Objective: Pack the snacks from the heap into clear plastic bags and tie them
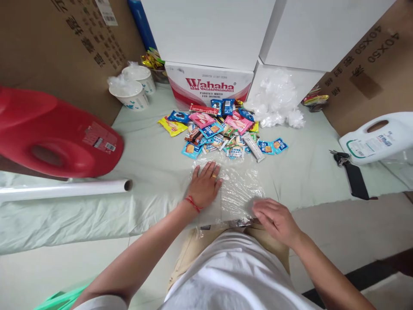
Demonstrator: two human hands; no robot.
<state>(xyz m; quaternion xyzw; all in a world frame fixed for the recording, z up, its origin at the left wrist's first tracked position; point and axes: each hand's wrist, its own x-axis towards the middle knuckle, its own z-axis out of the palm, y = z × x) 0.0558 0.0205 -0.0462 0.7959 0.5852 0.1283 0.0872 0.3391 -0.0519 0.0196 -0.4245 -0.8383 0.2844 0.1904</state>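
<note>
A clear, wrinkled sheet of plastic film (240, 189) lies near the front edge of the cloth-covered table, its lower end hanging over the edge. Flat on the film's left part rests my left hand (204, 187), fingers spread, with a ring and a red wrist cord. My right hand (276, 218) is at the film's lower right corner, slightly blurred, its fingers stretched out with nothing visibly gripped. Just beyond the film is a pile of small wrapped snacks (211, 130) in blue, pink, yellow and white packets.
A cling film roll (64, 189) and large red jug (64, 133) are left. Paper cups (130, 97) with plastic stand behind. A Wahaha box (211, 86) and bunched clear bags (277, 101) line the back. A white jug (380, 137) and keys with a black case (355, 178) are right.
</note>
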